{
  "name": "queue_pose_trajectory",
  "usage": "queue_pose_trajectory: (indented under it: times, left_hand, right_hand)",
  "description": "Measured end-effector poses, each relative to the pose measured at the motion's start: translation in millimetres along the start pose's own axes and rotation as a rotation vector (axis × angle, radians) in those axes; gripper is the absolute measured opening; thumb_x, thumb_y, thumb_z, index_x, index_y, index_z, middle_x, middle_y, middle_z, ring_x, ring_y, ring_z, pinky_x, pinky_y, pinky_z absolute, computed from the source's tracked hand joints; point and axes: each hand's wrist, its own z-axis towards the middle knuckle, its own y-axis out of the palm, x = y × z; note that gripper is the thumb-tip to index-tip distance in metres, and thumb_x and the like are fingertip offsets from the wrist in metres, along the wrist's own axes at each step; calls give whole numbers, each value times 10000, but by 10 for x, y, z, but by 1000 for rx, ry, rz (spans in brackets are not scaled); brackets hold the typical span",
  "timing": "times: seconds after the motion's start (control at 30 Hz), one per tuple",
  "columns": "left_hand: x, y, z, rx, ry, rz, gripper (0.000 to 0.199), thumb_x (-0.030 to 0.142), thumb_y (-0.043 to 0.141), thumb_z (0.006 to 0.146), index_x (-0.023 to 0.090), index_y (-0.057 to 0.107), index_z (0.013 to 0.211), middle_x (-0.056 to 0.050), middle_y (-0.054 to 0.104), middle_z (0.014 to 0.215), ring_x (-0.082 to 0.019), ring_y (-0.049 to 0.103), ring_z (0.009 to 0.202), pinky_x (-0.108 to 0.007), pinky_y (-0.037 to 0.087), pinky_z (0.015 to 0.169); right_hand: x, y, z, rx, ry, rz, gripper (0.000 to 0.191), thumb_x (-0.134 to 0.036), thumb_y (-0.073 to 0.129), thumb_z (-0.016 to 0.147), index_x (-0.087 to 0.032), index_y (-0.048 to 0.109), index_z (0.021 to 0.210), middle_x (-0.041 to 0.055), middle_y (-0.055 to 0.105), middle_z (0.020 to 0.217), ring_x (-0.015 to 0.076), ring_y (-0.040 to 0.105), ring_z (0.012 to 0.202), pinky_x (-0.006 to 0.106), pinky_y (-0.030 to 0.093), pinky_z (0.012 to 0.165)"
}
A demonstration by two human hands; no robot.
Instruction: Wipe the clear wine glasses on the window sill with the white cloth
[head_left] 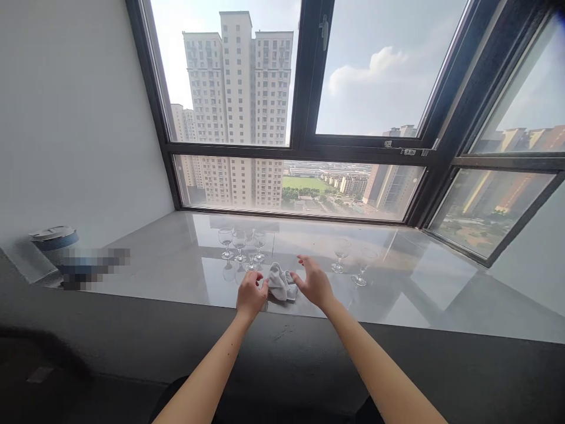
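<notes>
Reaching out over the near edge of the sill [397,259], both hands close in on a crumpled white cloth [281,282] that lies between them, close to that edge and roughly midway along it. The left hand [251,294] sits at the cloth's left side with its fingers curled and its fingertips touching or pinching the fabric; whether it truly grips is hard to tell. The right hand [314,282] is spread, fingers apart and empty, hovering just beside the cloth's right side, with the thumb nearest the fabric. The cloth is bunched, slightly longer from front to back, so it lies directly between the two palms, and the left hand is the closer one. Behind the cloth, toward the window, stands a tight cluster of four glasses [242,244], upright, just left of centre. Two more glasses [341,254] stand to the right, past the right hand and a little apart from each other. At the sill's far left end, against the wall, rests a round lidded container [53,237].
</notes>
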Motion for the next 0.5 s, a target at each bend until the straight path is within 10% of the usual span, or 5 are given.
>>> queue_pose_trajectory:
  times: [0.2,0.5]
  left_hand:
    - [-13,-8,10,-13,-1,-4,138,230,443,830,201,548,744,-17,570,753,-146,522,709,-271,397,679]
    - [-89,-72,257,108,-354,-61,185,306,524,796,202,576,940,-61,647,947,-170,592,776,-280,428,688]
  right_hand:
    - [-230,710,-56,-224,120,166,712,-304,607,804,-231,279,1432,118,577,1216,255,540,1117,349,418,895]
    - [-53,772,-56,-76,277,229,667,-222,593,774,-221,305,1376,89,608,1095,237,574,1027,319,418,848]
